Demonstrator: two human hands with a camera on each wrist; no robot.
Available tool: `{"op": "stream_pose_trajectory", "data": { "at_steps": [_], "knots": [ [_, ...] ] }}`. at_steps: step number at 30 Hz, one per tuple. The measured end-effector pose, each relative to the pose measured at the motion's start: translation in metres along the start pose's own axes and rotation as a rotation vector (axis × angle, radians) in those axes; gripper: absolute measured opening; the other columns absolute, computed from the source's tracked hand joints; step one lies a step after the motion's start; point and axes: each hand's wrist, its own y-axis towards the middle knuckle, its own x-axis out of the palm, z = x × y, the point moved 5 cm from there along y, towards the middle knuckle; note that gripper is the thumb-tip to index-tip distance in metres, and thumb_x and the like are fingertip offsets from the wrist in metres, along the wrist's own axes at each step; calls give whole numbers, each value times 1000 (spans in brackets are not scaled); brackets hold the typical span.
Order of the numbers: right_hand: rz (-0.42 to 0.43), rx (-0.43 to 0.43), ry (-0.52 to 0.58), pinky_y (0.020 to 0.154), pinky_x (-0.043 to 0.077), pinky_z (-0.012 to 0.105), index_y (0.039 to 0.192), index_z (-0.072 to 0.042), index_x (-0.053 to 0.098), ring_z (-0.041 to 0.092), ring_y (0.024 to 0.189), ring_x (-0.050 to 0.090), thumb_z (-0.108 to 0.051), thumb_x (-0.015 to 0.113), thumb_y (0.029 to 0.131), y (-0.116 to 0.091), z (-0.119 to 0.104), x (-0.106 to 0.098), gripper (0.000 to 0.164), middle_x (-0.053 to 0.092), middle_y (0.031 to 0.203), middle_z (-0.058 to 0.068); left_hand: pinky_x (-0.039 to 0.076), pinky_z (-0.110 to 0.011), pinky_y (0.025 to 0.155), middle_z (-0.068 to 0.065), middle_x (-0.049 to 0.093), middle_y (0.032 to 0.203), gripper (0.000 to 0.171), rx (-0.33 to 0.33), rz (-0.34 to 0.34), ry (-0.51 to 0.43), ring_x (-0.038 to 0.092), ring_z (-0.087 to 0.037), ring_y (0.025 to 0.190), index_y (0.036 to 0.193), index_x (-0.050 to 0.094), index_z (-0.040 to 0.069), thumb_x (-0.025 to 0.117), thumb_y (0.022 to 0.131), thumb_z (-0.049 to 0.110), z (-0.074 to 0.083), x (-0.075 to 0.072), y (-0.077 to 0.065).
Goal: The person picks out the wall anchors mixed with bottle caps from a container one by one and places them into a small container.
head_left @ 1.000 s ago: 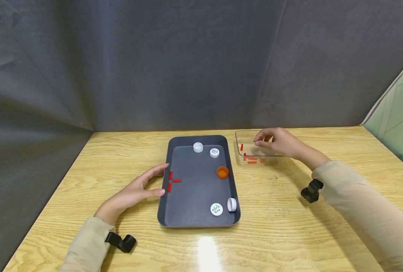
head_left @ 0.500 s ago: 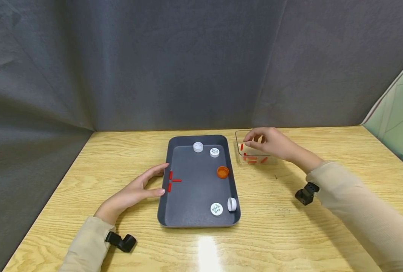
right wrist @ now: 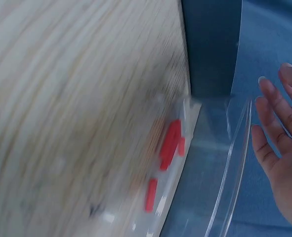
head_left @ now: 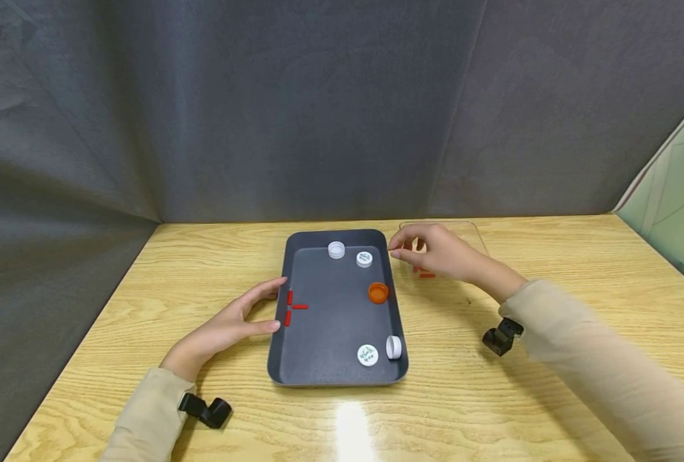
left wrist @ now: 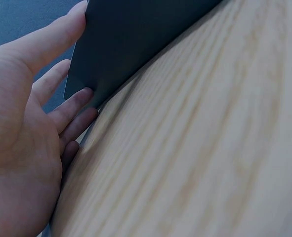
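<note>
My left hand [head_left: 226,333] rests at the left side of a dark grey tray [head_left: 330,378], thumb and fingertips touching its rim. Just inside that rim lie three small red sticks, one a crosswise stick [head_left: 299,307]. My right hand [head_left: 440,253] is over the gap between the tray's right rim and a clear plastic box [head_left: 469,224], thumb and forefinger brought together. Whether a small thing is between those fingertips cannot be made out. Several red sticks [right wrist: 170,140] lie inside the box, partly hidden by the right hand in the head view.
In the tray are a white cap [head_left: 336,250], a printed white cap [head_left: 364,259], an orange cap [head_left: 378,292], another printed cap [head_left: 367,355] and a white cap on edge [head_left: 394,347]. A grey curtain [head_left: 319,128] hangs behind the wooden table [head_left: 117,289].
My right hand has moved left from above the clear box to the tray's right rim, its thumb and forefinger kept together. The left hand and the tray have stayed still.
</note>
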Motion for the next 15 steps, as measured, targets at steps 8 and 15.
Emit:
{"op": "stream_pose_trajectory", "data": {
  "at_steps": [8, 15],
  "knots": [
    [-34, -46, 54, 71, 46, 38, 101, -7, 73, 17, 77, 56, -13, 71, 93, 14, -20, 20, 11, 67, 88, -4, 15, -58, 113, -9, 38, 152, 76, 3, -1, 4, 31, -31, 139, 155, 33, 19, 73, 91, 17, 1, 0, 0],
    [-61, -98, 79, 70, 45, 32, 103, -11, 73, 16, 79, 56, -14, 71, 93, 23, -36, 39, 10, 68, 96, -6, 15, -56, 114, -5, 39, 151, 76, -7, 2, -3, 32, -29, 139, 155, 34, 23, 74, 91, 16, 0, 0, 0]
  ]
}}
